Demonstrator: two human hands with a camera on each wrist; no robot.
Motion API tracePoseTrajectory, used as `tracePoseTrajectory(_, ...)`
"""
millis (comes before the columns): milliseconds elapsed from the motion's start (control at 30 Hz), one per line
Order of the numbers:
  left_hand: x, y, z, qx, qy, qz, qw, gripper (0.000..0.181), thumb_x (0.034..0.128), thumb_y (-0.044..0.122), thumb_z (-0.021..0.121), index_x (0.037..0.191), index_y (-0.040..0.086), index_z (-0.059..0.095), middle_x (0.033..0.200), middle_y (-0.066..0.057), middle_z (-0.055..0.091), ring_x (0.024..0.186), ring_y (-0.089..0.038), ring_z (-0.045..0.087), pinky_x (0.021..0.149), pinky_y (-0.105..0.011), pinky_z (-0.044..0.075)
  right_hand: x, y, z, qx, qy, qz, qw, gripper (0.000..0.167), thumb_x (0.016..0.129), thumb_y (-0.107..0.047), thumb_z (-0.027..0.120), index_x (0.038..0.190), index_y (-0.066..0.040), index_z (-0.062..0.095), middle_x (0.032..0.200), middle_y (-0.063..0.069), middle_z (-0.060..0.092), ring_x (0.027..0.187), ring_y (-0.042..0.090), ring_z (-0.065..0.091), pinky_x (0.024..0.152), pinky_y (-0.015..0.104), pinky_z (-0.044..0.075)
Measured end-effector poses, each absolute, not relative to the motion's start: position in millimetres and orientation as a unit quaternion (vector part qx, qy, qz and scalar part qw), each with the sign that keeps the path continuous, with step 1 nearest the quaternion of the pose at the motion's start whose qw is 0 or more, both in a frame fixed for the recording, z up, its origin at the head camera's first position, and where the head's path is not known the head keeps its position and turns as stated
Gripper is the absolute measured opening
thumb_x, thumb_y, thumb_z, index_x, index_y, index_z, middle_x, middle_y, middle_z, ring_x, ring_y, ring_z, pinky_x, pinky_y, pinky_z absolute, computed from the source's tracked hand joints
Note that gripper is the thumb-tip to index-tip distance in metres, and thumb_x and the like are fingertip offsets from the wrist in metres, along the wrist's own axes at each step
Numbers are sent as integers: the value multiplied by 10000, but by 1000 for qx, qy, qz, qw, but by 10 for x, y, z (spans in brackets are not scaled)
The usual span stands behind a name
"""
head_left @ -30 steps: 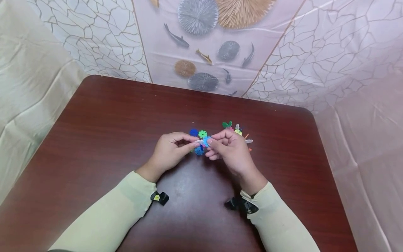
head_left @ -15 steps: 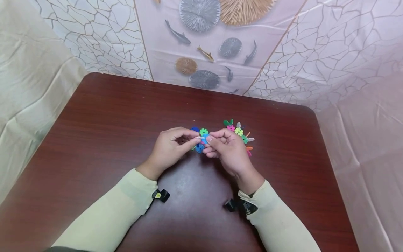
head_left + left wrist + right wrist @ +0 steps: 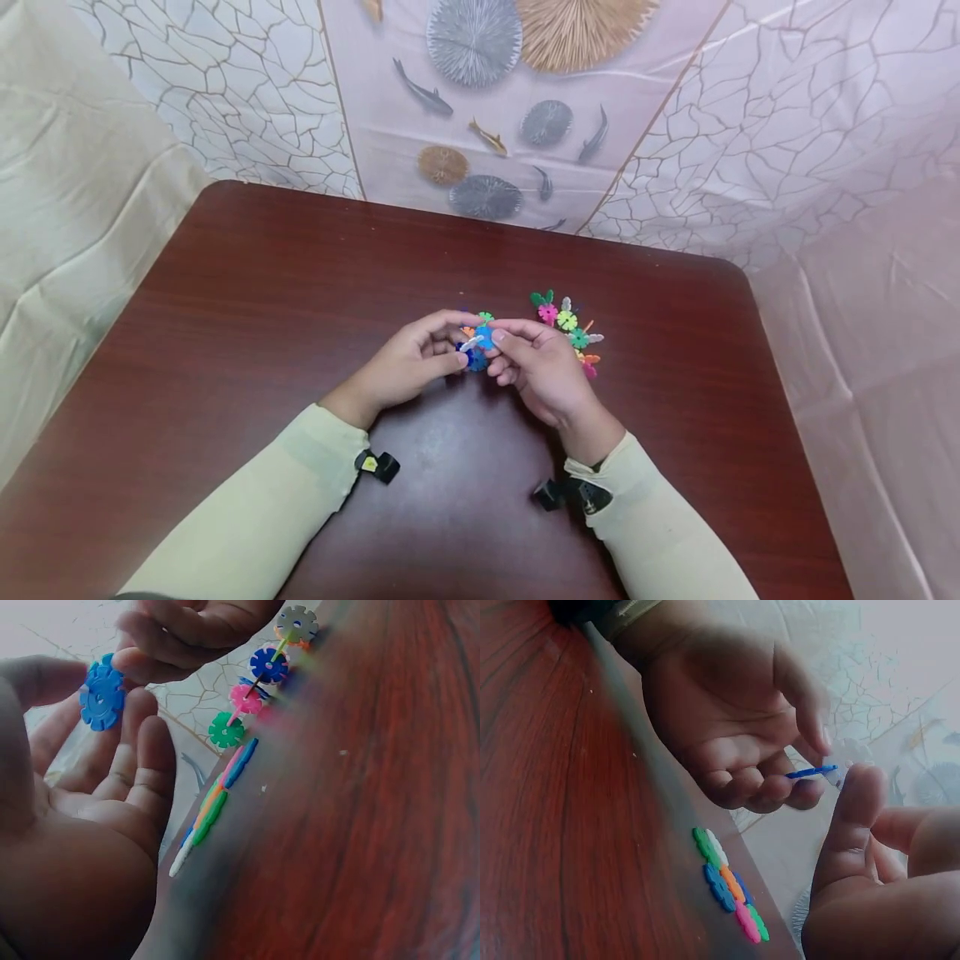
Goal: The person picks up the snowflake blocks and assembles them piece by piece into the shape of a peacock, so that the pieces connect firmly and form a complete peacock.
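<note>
My right hand pinches a light blue notched disc between thumb and fingers, with a white disc joined at an angle on its left. My left hand is beside them, its thumb apart from the fingers and its fingertips close to the pieces. In the left wrist view a blue disc shows between both hands; whether the left fingers touch it is unclear. Behind and below the fingers lies a cluster with a blue disc and a green disc, partly hidden.
On the brown table, right of the cluster, stands a second group of joined discs, including a pink disc and a green disc. Patterned cloth hangs behind the table, and pale cloth on the right.
My left thumb has come away from the white disc and dropped lower, widening its gap from the index finger. The right hand still holds the light blue disc, nearly in place.
</note>
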State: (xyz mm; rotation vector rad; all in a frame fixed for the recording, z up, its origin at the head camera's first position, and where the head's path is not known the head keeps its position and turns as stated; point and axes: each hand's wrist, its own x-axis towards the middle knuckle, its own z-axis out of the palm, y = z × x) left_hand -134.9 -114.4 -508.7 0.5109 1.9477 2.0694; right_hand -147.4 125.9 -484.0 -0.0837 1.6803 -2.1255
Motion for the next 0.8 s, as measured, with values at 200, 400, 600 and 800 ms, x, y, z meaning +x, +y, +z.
tracePoseTrajectory(200, -1363, -1155, -5109, 140, 680, 713, 97, 381, 1047, 57, 791, 1423, 92, 741, 1183, -136, 785, 1000, -215, 769, 821, -266, 655, -1489, 1268, -4861, -72, 754, -625, 188, 274, 1138, -189, 691, 1379, -74, 750, 909, 83, 785, 658, 170, 743, 608, 300, 646)
tracePoseTrajectory(400, -1392, -1185, -5098, 75, 651, 749, 95, 369, 1047, 75, 801, 1408, 60, 727, 1180, -159, 825, 966, -168, 774, 797, -316, 663, -1456, 1208, -4892, -176, 915, -336, 136, 341, 1065, -302, 803, 1385, -186, 799, 862, -20, 718, 722, 161, 665, 681, 362, 590)
tracePoseTrajectory(600, -1394, -1164, -5090, 63, 609, 783, 113, 355, 1071, 39, 746, 1422, 17, 694, 1224, -199, 807, 968, -122, 776, 838, -323, 668, -1430, 1160, -4894, -195, 932, -282, 118, 169, 1015, -304, 871, 1115, -177, 822, 866, -11, 663, 763, 160, 604, 697, 343, 551)
tracePoseTrajectory(800, -1376, -1166, -5060, 70, 569, 810, 122, 332, 1114, 29, 666, 1445, 12, 651, 1110, -21, 824, 956, -146, 781, 889, -293, 677, -1444, 1178, -4878, -178, 934, -278, 134, 270, 983, -279, 901, 1174, -160, 753, 923, 21, 671, 807, 188, 617, 756, 368, 575)
